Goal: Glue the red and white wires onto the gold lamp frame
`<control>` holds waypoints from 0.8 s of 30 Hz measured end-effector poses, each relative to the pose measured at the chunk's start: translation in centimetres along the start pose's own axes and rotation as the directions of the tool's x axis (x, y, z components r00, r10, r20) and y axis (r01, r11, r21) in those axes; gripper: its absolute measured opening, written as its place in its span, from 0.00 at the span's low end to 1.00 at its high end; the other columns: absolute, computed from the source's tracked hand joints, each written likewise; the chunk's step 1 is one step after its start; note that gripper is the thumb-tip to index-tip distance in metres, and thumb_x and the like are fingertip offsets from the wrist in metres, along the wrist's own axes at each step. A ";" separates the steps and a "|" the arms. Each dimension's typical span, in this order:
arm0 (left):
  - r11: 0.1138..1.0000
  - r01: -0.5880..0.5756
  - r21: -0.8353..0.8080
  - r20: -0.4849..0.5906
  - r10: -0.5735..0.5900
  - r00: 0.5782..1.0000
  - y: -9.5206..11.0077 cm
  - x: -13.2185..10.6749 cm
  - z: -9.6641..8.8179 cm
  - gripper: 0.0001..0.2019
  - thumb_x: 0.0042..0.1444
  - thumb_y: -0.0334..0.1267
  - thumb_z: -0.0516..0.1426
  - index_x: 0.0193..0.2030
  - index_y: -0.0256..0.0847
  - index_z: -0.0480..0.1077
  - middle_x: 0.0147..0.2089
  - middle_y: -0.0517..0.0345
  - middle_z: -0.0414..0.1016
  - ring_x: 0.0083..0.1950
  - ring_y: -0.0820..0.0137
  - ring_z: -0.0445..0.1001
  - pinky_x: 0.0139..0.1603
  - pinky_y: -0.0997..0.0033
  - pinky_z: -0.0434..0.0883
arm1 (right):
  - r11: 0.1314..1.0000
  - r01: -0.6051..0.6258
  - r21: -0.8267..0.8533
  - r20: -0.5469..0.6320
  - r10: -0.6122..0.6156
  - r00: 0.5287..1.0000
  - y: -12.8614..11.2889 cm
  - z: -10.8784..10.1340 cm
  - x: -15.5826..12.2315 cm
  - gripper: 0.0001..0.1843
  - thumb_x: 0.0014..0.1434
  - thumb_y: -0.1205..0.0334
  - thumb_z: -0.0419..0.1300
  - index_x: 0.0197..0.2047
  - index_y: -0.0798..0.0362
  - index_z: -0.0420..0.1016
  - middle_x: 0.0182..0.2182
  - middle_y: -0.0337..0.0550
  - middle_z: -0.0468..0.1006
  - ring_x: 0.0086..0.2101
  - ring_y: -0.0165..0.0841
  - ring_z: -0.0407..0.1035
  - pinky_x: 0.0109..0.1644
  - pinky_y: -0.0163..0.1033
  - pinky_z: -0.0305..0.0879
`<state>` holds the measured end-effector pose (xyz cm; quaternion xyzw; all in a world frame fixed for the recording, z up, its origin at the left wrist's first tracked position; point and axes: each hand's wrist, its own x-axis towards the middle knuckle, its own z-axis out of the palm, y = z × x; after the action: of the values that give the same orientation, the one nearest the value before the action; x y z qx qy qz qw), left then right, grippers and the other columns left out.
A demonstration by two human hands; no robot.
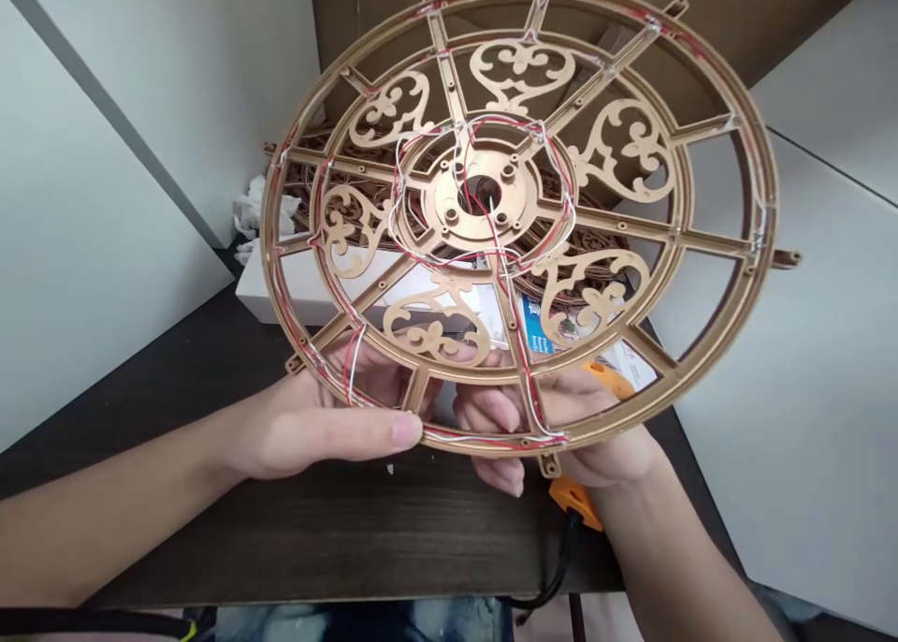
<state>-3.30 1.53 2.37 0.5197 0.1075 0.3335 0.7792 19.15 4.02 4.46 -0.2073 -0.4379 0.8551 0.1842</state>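
Note:
A large round gold frame point(484, 371) with spokes, scrollwork and a central hub is held up, tilted towards me. Thin red and white wires point(491, 258) run around the hub, along spokes and inside the rings. My left hand point(329, 417) grips the lower left rim, thumb over its front and fingers behind. Behind the lower rim is my right hand point(582, 413), touching or close to it, its fingers curled; whatever they hold is hidden. An orange tool point(575, 503) with a black cord point(561, 567) shows above and below this hand, partly covered.
More gold frames point(301, 179) are piled behind, beside a white box point(281, 291) and crumpled white tissue point(259, 211). A blue printed packet point(537, 326) lies beyond. Cardboard point(393, 24) stands at the back, and white panels flank the dark tabletop point(337, 539).

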 end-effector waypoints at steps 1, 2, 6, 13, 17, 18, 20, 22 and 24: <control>1.000 0.012 -0.005 0.001 -0.012 1.000 -0.1 0.0 0.0 0.21 0.67 0.37 0.53 0.65 0.44 0.70 0.47 0.46 0.83 0.59 0.49 0.78 0.58 0.48 0.76 | 1.000 -0.018 0.014 0.015 0.018 1.000 0.1 0.0 0.0 0.13 0.67 0.54 0.61 0.33 0.53 0.73 0.25 0.37 0.70 0.24 0.28 0.67 0.29 0.35 0.65; 1.000 0.019 -0.004 -0.005 -0.019 1.000 -0.2 -0.1 0.0 0.21 0.66 0.37 0.53 0.66 0.44 0.70 0.46 0.46 0.83 0.58 0.49 0.79 0.58 0.47 0.76 | 0.999 -0.036 0.023 0.022 0.035 0.999 0.2 -0.1 0.0 0.14 0.67 0.55 0.61 0.31 0.52 0.70 0.24 0.36 0.69 0.24 0.29 0.67 0.29 0.36 0.66; 0.998 -0.012 0.057 -0.059 0.016 0.998 -0.5 -0.2 -0.1 0.23 0.65 0.39 0.55 0.67 0.45 0.68 0.46 0.46 0.84 0.56 0.48 0.80 0.58 0.46 0.75 | 0.999 -0.012 0.041 -0.030 0.013 0.999 0.9 -0.9 0.2 0.14 0.69 0.57 0.58 0.31 0.53 0.68 0.23 0.33 0.65 0.22 0.28 0.68 0.28 0.36 0.69; 0.966 -0.071 0.248 -0.201 0.123 0.972 -0.7 -0.1 -0.2 0.24 0.62 0.40 0.60 0.65 0.44 0.70 0.47 0.48 0.83 0.51 0.51 0.81 0.57 0.49 0.75 | 0.993 0.104 0.049 -0.152 -0.095 0.984 1.4 -1.5 0.4 0.12 0.68 0.56 0.59 0.35 0.54 0.73 0.25 0.34 0.66 0.22 0.25 0.65 0.27 0.32 0.69; 0.954 -0.083 0.289 -0.198 0.144 0.970 -0.8 -0.2 -0.6 0.22 0.62 0.40 0.60 0.63 0.43 0.72 0.48 0.48 0.82 0.55 0.52 0.78 0.58 0.53 0.74 | 0.994 0.054 0.097 -0.089 -0.045 0.995 1.0 -1.3 0.3 0.14 0.67 0.51 0.60 0.37 0.54 0.76 0.28 0.35 0.71 0.20 0.23 0.62 0.22 0.31 0.66; 0.956 -0.077 0.285 -0.173 0.130 0.976 -0.8 -0.3 -0.7 0.21 0.63 0.40 0.59 0.62 0.43 0.72 0.50 0.48 0.82 0.57 0.52 0.77 0.60 0.53 0.73 | 0.993 0.017 0.118 -0.052 -0.011 0.999 0.8 -1.2 0.2 0.17 0.68 0.48 0.59 0.38 0.55 0.77 0.27 0.35 0.70 0.19 0.23 0.60 0.21 0.30 0.64; 0.959 -0.070 0.276 -0.111 0.104 0.988 -0.7 -0.3 -0.9 0.20 0.64 0.40 0.58 0.62 0.42 0.71 0.52 0.47 0.81 0.62 0.52 0.74 0.63 0.53 0.71 | 0.985 -0.062 0.159 0.026 0.059 0.998 0.5 -1.0 0.3 0.23 0.68 0.43 0.56 0.38 0.56 0.78 0.21 0.33 0.66 0.17 0.22 0.55 0.18 0.29 0.59; 0.959 -0.072 0.273 -0.063 0.092 0.994 -0.6 -0.4 -1.1 0.19 0.66 0.40 0.57 0.62 0.41 0.71 0.53 0.46 0.80 0.64 0.51 0.72 0.63 0.54 0.71 | 0.973 -0.123 0.197 0.065 0.113 0.992 0.3 -0.7 0.4 0.26 0.67 0.41 0.57 0.36 0.57 0.78 0.17 0.29 0.59 0.15 0.22 0.50 0.17 0.28 0.55; 0.961 -0.067 0.269 -0.041 0.081 0.996 -0.6 -0.4 -1.2 0.18 0.66 0.41 0.56 0.61 0.41 0.72 0.54 0.46 0.80 0.65 0.51 0.72 0.62 0.55 0.71 | 0.960 -0.153 0.235 0.077 0.138 0.987 0.2 -0.4 0.6 0.23 0.65 0.42 0.60 0.36 0.56 0.77 0.18 0.28 0.56 0.15 0.21 0.47 0.15 0.27 0.51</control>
<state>-4.01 1.99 1.27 0.6150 0.1523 0.3580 0.6859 18.85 4.44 3.94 -0.1895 -0.3201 0.9189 0.1313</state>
